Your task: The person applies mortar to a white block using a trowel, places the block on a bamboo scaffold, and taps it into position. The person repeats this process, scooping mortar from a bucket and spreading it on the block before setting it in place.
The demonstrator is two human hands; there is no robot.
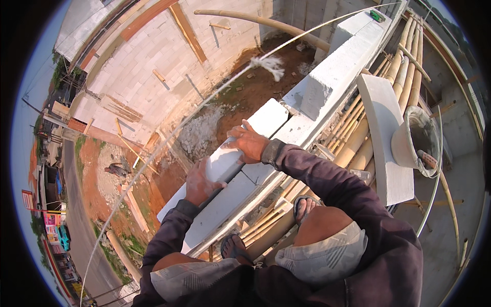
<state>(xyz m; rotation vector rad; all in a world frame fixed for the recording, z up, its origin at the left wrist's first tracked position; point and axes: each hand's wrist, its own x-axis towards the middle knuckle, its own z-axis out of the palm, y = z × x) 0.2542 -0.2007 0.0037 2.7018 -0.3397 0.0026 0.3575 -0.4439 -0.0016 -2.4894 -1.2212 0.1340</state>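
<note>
A long white lightweight concrete block [225, 159] lies along the far side of the wall top, with a dark gap between it and the nearer blocks [225, 202]. My left hand [200, 185] is closed over its near-left part, thumb toward me. Farther along, my right hand [249, 143] grips the same block over its upper edge, fingers bent over the far side. The block's underside is hidden. Above it runs a taut white string [204, 102] with a frayed knot [268, 65].
Bamboo poles [404, 66] form a platform under my sandalled feet. On the right, another white block [383, 133] leans beside a mortar-stained bucket [417, 140] holding a wooden-handled tool [427, 158]. A small green object [377, 16] sits on the wall's far end. Ground drops far below on the left.
</note>
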